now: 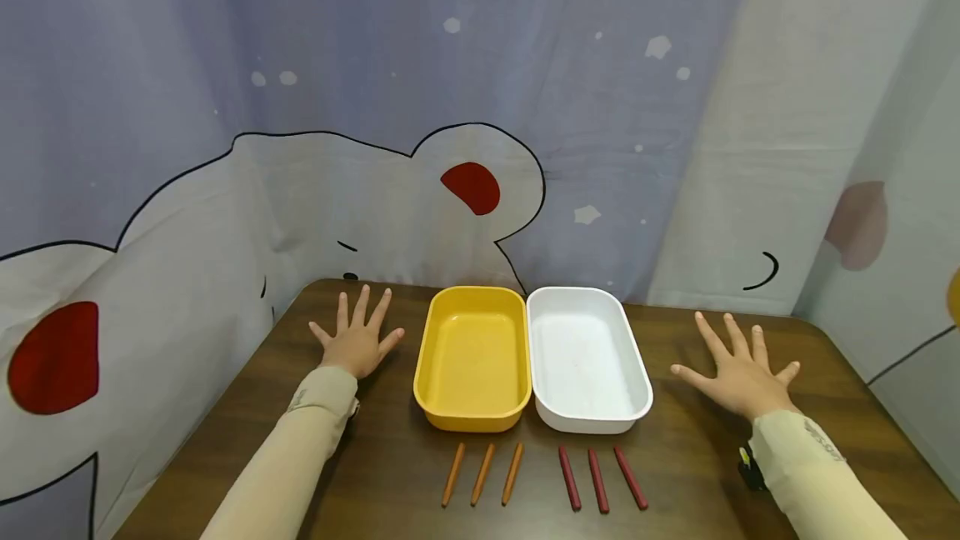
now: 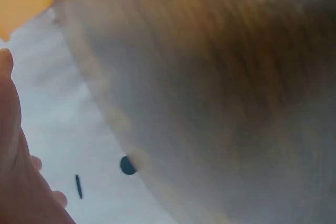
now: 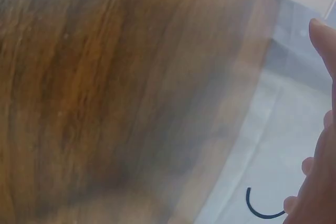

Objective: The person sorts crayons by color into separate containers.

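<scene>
My left hand [image 1: 354, 347] is spread over the table, left of a yellow tray [image 1: 472, 357], and holds nothing. To the right of a white tray [image 1: 588, 357], my right hand [image 1: 742, 377] has its fingers splayed, also holding nothing. The two trays stand side by side and look bare inside. In front of the yellow one lie a few orange crayon-like sticks [image 1: 483, 474]. Dark red sticks [image 1: 598, 480] of the same shape lie in front of the white one. Each wrist view shows the thumb side of a hand with nothing in its grasp.
The dark wooden table [image 1: 547, 515] ends at a printed curtain [image 1: 600, 148] behind the trays. Curtain also hangs along the left and right sides. A dark wrist device [image 1: 752, 468] sits under the right sleeve cuff.
</scene>
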Tool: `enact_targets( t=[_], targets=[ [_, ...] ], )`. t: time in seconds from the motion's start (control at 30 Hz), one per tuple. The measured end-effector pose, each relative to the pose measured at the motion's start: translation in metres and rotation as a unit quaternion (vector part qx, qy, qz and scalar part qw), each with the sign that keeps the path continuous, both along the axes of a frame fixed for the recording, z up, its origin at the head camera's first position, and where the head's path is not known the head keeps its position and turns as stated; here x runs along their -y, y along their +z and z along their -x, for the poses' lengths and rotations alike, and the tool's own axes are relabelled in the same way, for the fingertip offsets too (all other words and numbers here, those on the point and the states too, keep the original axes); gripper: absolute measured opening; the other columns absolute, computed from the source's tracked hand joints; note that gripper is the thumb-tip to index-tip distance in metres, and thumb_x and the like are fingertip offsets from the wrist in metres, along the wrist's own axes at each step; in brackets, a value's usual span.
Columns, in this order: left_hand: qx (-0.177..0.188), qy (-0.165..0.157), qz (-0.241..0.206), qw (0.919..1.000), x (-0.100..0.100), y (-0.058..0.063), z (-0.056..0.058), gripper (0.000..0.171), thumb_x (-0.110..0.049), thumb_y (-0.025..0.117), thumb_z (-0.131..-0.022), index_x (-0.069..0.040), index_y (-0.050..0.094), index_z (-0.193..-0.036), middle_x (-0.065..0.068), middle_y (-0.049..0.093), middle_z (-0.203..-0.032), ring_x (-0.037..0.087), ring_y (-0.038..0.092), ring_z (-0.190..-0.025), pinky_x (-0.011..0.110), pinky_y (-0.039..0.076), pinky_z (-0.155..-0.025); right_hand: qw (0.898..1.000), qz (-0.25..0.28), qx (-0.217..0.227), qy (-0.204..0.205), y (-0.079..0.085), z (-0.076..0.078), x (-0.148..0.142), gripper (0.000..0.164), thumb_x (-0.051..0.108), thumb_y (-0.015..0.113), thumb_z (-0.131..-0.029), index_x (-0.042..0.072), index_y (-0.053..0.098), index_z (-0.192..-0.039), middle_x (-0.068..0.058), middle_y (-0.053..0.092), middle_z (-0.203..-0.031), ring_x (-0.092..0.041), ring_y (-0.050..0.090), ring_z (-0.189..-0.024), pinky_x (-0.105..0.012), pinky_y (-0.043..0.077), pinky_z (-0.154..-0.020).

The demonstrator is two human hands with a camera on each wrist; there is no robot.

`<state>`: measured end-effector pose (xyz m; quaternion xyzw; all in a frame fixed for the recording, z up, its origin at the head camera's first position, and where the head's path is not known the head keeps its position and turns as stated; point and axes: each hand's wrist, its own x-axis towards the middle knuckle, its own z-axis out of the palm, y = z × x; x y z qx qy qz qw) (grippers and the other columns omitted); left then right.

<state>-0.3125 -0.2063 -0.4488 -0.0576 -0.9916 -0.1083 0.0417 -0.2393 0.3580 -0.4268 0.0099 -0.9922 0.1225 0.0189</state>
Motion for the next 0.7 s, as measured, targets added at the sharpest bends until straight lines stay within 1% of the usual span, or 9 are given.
enact_targets(
  t=[0.07, 0.13, 0.23, 0.37, 0.5, 0.6, 0.7],
  targets=[
    [-0.008, -0.006, -0.003, 0.9999, -0.001, 0.004, -0.002, 0.078, -0.07, 0.027, -0.09, -0.032, -0.001, -0.152, 0.007, -0.014, -0.157, 0.037, -0.024, -0.136, 0.077, -0.021, -0.083, 1.0, 0.002, -0.006, 0.003, 0.002, -0.002, 0.001, 0.098, 0.078, 0.044, -0.079, 0.037, -0.011, -0.149, -0.017, -0.018, -0.154, -0.052, -0.027, -0.129, -0.081, -0.022, -0.068],
    [-0.017, -0.015, -0.009, 0.9997, -0.003, 0.007, -0.005, 0.078, -0.07, 0.027, -0.09, -0.032, -0.001, -0.152, 0.007, -0.014, -0.157, 0.037, -0.024, -0.137, 0.077, -0.021, -0.084, 1.0, 0.005, -0.013, 0.005, 0.003, -0.004, 0.001, 0.097, 0.077, 0.044, -0.079, 0.038, -0.011, -0.149, -0.016, -0.019, -0.154, -0.051, -0.027, -0.129, -0.081, -0.021, -0.069],
    [-0.033, -0.029, -0.02, 0.9988, -0.007, 0.011, -0.011, 0.077, -0.066, 0.032, -0.092, -0.032, -0.002, -0.152, 0.006, -0.013, -0.157, 0.035, -0.024, -0.137, 0.076, -0.02, -0.086, 1.0, 0.008, -0.027, 0.006, 0.005, -0.009, 0.003, 0.096, 0.075, 0.046, -0.08, 0.037, -0.01, -0.149, -0.015, -0.019, -0.154, -0.051, -0.027, -0.13, -0.083, -0.018, -0.069],
    [-0.059, -0.045, -0.037, 0.9965, -0.013, 0.016, -0.023, 0.078, -0.064, 0.036, -0.092, -0.031, -0.002, -0.152, 0.005, -0.012, -0.157, 0.034, -0.021, -0.139, 0.077, -0.015, -0.088, 0.999, 0.02, -0.046, 0.005, 0.009, -0.017, 0.01, 0.096, 0.075, 0.047, -0.079, 0.038, -0.008, -0.149, -0.013, -0.016, -0.155, -0.051, -0.022, -0.132, -0.086, -0.011, -0.072],
    [-0.085, -0.063, -0.045, 0.9933, -0.021, 0.022, -0.039, 0.08, -0.064, 0.037, -0.092, -0.027, 0.001, -0.153, 0.006, -0.007, -0.158, 0.034, -0.013, -0.141, 0.078, -0.009, -0.092, 0.998, 0.046, -0.05, 0.015, 0.013, -0.03, 0.021, 0.092, 0.07, 0.049, -0.082, 0.038, -0.004, -0.15, -0.013, -0.014, -0.156, -0.05, -0.018, -0.134, -0.087, -0.003, -0.075],
    [-0.109, -0.08, -0.049, 0.9895, -0.027, 0.023, -0.052, 0.08, -0.06, 0.042, -0.093, -0.022, 0.006, -0.153, 0.008, 0.0, -0.158, 0.034, -0.005, -0.142, 0.076, -0.007, -0.095, 0.996, 0.072, -0.053, 0.025, 0.014, -0.042, 0.03, 0.088, 0.063, 0.052, -0.086, 0.032, 0.004, -0.152, -0.018, -0.008, -0.156, -0.054, -0.007, -0.135, -0.086, 0.007, -0.078],
    [-0.129, -0.094, -0.052, 0.9859, -0.034, 0.022, -0.063, 0.079, -0.057, 0.044, -0.093, -0.017, 0.011, -0.153, 0.009, 0.006, -0.157, 0.033, 0.002, -0.143, 0.075, -0.005, -0.098, 0.993, 0.095, -0.057, 0.037, 0.012, -0.053, 0.039, 0.084, 0.058, 0.053, -0.088, 0.02, 0.016, -0.152, -0.028, 0.007, -0.151, -0.06, 0.011, -0.129, -0.083, 0.019, -0.079]
  ],
)
